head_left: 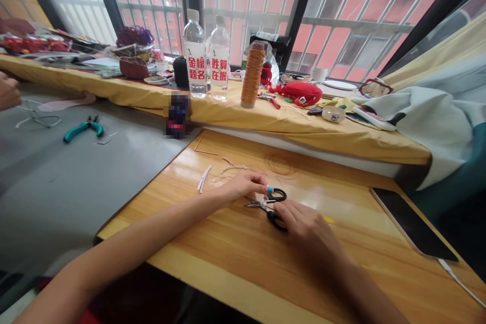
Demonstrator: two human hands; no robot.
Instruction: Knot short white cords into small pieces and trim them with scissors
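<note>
My left hand [250, 184] is closed in a pinch on a small white and brown piece [266, 198]; a turquoise spot shows at its fingertips. Opposite it, my right hand [304, 217] has its fingers pressed together. A thin yellow tip pokes out at its fingertips and a yellow bit [328, 219] shows behind the hand, but what it holds is mostly hidden. Black-handled scissors [278, 194] lie spread on the wooden table beneath both hands. White strips [204, 179], a curved pale strip [233, 166] and a coil of thin brownish thread [281, 164] lie beyond my left hand.
A phone [413, 223] with a white cable lies at right. On the grey table at left are teal pliers [83, 129] and another person's hand [8, 92]. Two bottles [196, 66], an orange thread spool [253, 76] and a red pouch [301, 93] stand along the yellow-covered sill [224, 113].
</note>
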